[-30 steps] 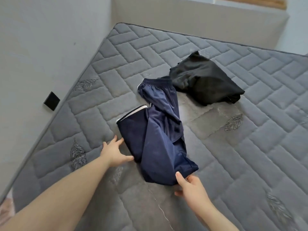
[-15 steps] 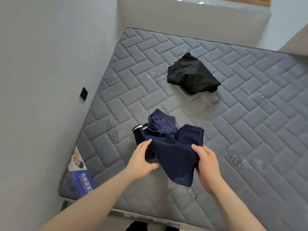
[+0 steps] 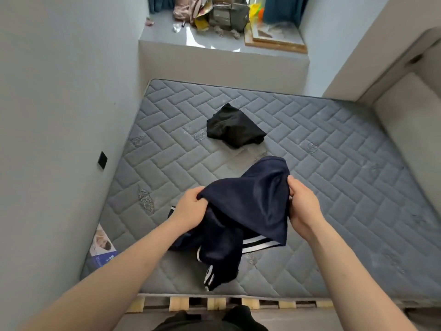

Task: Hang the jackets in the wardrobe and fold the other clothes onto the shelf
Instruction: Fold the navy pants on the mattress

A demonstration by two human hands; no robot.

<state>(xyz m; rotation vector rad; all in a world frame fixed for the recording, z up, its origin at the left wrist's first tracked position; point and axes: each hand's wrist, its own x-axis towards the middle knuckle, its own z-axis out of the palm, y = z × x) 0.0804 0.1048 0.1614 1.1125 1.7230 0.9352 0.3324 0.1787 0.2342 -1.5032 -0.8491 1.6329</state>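
Navy blue pants (image 3: 250, 206) with white side stripes hang bunched above the grey quilted mattress (image 3: 334, 187). My left hand (image 3: 191, 209) grips the fabric at its left edge. On the right edge, my right hand (image 3: 301, 206) holds the fabric with the thumb on top. The legs droop down toward the mattress's near edge. A crumpled black garment (image 3: 235, 126) lies farther back on the mattress, apart from both hands.
A grey wall (image 3: 59, 115) runs along the left of the mattress. Wooden bed slats (image 3: 214, 303) show below the near edge. A raised ledge (image 3: 214, 41) beyond the mattress holds bags and clutter. A padded headboard (image 3: 405, 127) stands at right.
Both hands gathered the navy pants off the mattress and lifted them up. The camera pulled back and now shows the whole mattress and the ledge beyond.
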